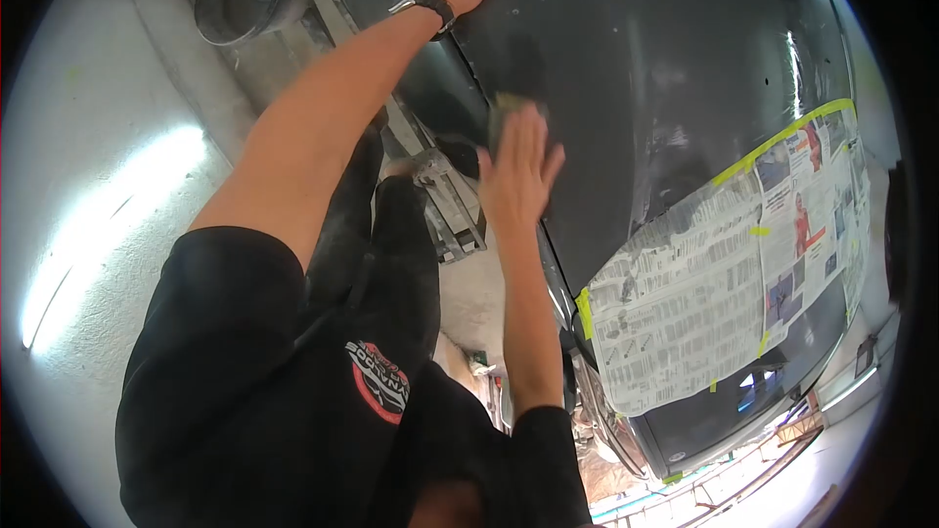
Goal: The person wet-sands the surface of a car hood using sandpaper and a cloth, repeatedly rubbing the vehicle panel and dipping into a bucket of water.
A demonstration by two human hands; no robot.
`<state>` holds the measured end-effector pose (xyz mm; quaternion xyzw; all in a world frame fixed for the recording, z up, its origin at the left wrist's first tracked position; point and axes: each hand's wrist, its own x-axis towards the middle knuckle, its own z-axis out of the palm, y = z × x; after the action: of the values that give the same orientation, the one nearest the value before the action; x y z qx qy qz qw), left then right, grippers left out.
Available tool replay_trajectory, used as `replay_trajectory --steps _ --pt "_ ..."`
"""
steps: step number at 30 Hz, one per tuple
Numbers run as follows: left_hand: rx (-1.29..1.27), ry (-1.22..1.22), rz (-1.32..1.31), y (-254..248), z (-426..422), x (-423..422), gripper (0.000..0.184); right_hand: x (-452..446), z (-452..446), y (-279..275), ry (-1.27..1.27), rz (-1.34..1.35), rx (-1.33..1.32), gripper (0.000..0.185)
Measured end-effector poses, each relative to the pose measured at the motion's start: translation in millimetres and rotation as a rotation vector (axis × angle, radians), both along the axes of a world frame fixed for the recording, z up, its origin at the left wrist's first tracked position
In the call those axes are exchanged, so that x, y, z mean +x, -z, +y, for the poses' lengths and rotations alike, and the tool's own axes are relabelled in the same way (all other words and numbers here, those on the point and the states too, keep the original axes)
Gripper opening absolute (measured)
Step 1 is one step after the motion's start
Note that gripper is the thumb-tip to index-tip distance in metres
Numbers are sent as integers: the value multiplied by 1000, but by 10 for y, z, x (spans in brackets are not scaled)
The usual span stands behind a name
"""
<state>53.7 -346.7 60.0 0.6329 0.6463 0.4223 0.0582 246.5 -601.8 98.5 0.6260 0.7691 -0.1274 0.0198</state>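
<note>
Watching remotely, I class this place as a vehicle body workshop. Evidence: a dark car (626, 59), surface dull and pale-spotted; newspaper sheets (685, 303) spread over part of it, edged with yellow-green tape (743, 165); grimy bucket (293, 0) nearby.

To the left of the right fingers (529, 137), well apart from them, there is a pale, rough wall (108, 98), which has a long, very bright strip of light (117, 225). Below and slightly left of these fingers, one sees a greyish floor (469, 308) with a low frame (464, 203). Far below and to their right, a brown framework (800, 427) stands beside strong white light (773, 487).
</note>
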Motion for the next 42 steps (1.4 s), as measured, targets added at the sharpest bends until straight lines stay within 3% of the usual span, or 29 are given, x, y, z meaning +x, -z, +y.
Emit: replay_trajectory --steps 2,5,8,10,11,15,17,19,20,21,23,25,28,31,34,35,36,38,40,42 --pt "-29 7 -24 -69 -42 -10 40 303 -706 -38 34 -98 -79 85" --pt "-2 -1 -40 60 -18 -9 41 224 -940 -81 123 -129 -135 89" --pt "-56 1 -40 11 -26 -8 40 -714 260 63 112 114 -113 90" --pt "-58 -12 -29 18 -26 -1 40 -1148 577 313 97 221 108 88" --pt "-66 -9 -24 17 -27 0 40 -1104 559 270 81 193 60 87" --pt "-57 10 -39 -6 -25 20 40 -323 -247 -208 157 35 -302 88" --pt "-78 11 -41 -47 -33 -11 40 203 -1078 -156 232 -186 -319 91" --pt "-18 3 -34 11 -1 -28 40 261 -1305 33 297 -52 -122 93" --pt "8 12 -32 39 -15 -5 40 183 -1281 -44 342 14 -27 94" --pt "0 17 -35 54 -6 9 40 6 -1125 57 357 -41 -141 98" --pt "-9 19 -26 59 -9 -16 39 -616 20 -192 262 215 -283 96" --pt "11 18 -20 67 -60 -15 39 -1093 407 202 213 262 -2 85" --pt "29 32 -4 56 -3 -27 38 -736 147 6 157 170 -92 84" --pt "16 51 -24 59 20 -7 38 -46 -807 -284 308 -36 -456 89" --pt "17 28 -17 68 -11 -7 37 155 -1312 -235 298 13 -123 95" --pt "28 27 -5 105 -24 5 37 57 -1374 -82 355 15 -158 94" --pt "50 22 10 128 1 3 37 -246 -1011 -37 406 23 -184 94" --pt "17 16 30 127 41 -18 39 -704 -199 28 304 376 -75 91" --pt "15 18 46 152 -10 -8 40 -1139 252 147 277 404 72 80" --pt "70 28 54 184 11 -15 40 -947 110 26 269 334 -17 82"
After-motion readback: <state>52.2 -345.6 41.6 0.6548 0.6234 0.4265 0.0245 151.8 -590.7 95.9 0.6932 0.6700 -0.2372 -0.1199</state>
